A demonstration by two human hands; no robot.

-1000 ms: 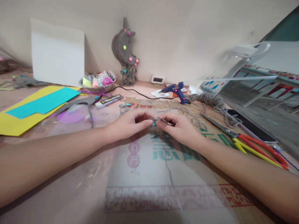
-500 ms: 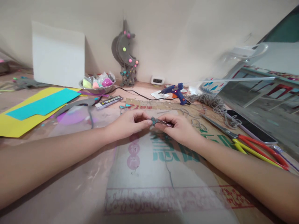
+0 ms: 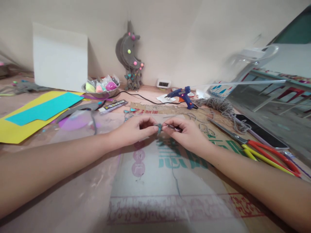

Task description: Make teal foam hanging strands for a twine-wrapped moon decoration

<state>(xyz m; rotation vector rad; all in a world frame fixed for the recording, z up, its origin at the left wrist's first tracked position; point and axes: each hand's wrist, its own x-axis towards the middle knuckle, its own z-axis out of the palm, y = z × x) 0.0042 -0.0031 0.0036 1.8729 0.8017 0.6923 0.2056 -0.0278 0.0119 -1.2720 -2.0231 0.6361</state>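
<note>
My left hand [image 3: 134, 130] pinches a small knotted piece of grey-teal yarn [image 3: 159, 128] between thumb and fingertips, above the middle of the work surface. My right hand [image 3: 188, 132] grips a slim tool that looks like a crochet hook [image 3: 177, 128], its tip at the yarn piece. The fingertips of both hands nearly meet there. Below them a yarn strand [image 3: 177, 183] trails over the clear plastic sheet [image 3: 145, 181]. Fingers hide much of the tool, and the stitches are too small to make out.
Right of my hands lie red-and-yellow-handled scissors [image 3: 269, 155], a phone [image 3: 263, 131] and a grey yarn heap [image 3: 218, 108]. Behind stand a blue glue gun [image 3: 181, 94], a clock [image 3: 163, 83], a bowl [image 3: 97, 94] and a moon-shaped hanging [image 3: 131, 53]. Coloured sheets [image 3: 43, 108] lie left.
The small yarn piece has turned slightly between my fingertips, and the tool's tip has shifted a little. Both arms stay almost in place.
</note>
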